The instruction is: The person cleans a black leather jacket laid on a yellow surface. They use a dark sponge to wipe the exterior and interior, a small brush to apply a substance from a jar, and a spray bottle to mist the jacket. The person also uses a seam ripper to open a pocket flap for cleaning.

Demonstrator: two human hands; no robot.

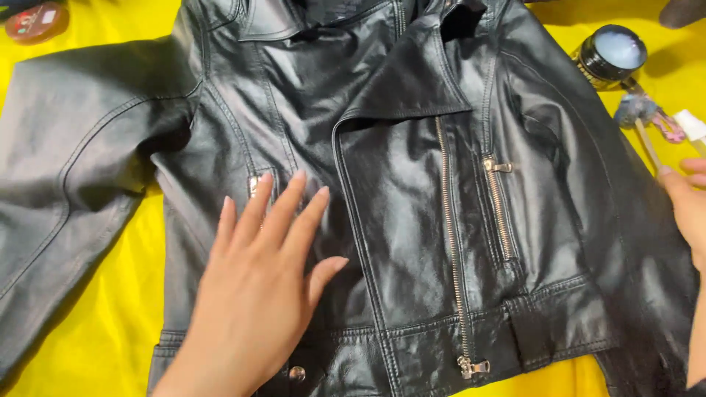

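Black leather jacket under flat left hand

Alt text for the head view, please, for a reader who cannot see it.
A black leather jacket lies open-fronted on a yellow cloth, the left hand pressed flat on its front. The right hand rests at the jacket's right edge, beside an open jar of pale cream.

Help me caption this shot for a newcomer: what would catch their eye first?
A shiny black leather jacket fills the frame, spread front-up on a bright yellow cloth with silver zippers down its right half. The left hand lies flat on the jacket's lower left front; the right hand enters at the right edge, below an open jar at upper right.
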